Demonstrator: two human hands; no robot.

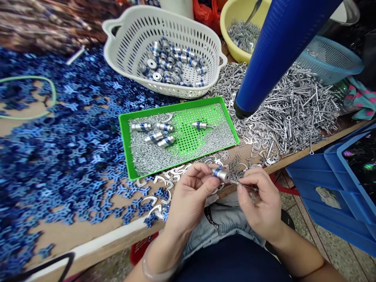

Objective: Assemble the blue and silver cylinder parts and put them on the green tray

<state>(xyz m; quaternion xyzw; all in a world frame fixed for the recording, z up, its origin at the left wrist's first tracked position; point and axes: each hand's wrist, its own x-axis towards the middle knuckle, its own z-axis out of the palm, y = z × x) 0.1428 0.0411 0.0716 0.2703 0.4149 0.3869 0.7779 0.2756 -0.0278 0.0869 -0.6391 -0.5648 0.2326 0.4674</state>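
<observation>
In the foreground, above the near edge of a wooden worktable [120, 233], a person's left hand [190, 192] grips a short, stepped silver metal cylinder with a blue band [221, 175] between thumb and fingers. Its long axis lies nearly level, tipped slightly down toward the right; the round end face, marked by a small dark central hole, points toward the right hand, and the banded end sits back in the fingers. The metal looks smooth and shiny. The right hand [261, 199] pinches a thin silver metal piece [237, 182], its full shape partly hidden, close to that end face. Just beyond, a perforated green plastic tray [188, 137] carries five similar cylinders amid tiny silver parts. Farther back stands a white slotted plastic basket [125, 47] with more cylinders, near a yellow bowl [234, 53].
</observation>
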